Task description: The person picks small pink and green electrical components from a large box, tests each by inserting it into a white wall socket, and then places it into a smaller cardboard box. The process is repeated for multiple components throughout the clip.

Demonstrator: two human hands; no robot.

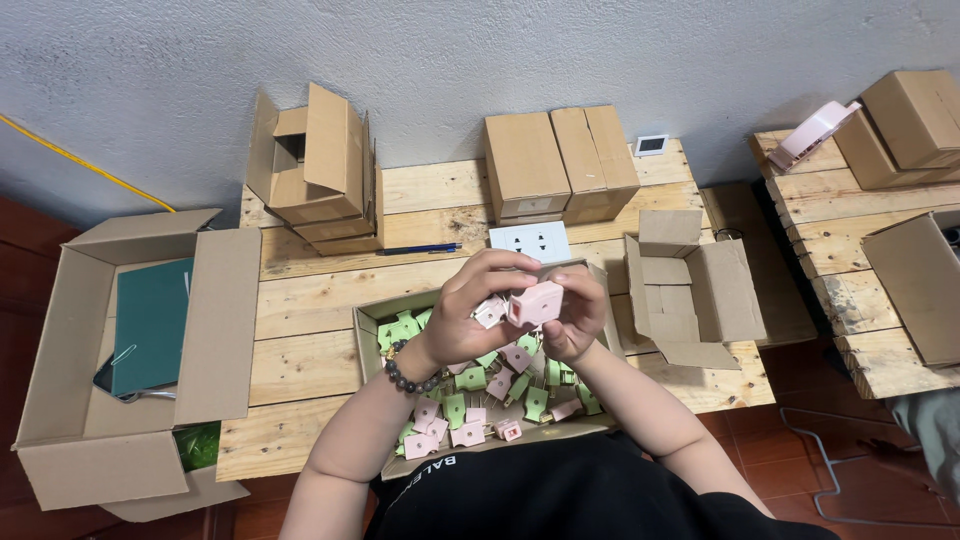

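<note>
Head view is showing me holding a small pink plastic block with rounded corners [537, 303] up over the open cardboard tray of pink and green parts [372, 322]. My right hand [578, 312] is pinching the block from its right side, fingers closed on it. My left hand [478, 305] is curling over its left end, also gripping a smaller pale piece [490, 311]. The block's long axis is running across between both hands.
</note>
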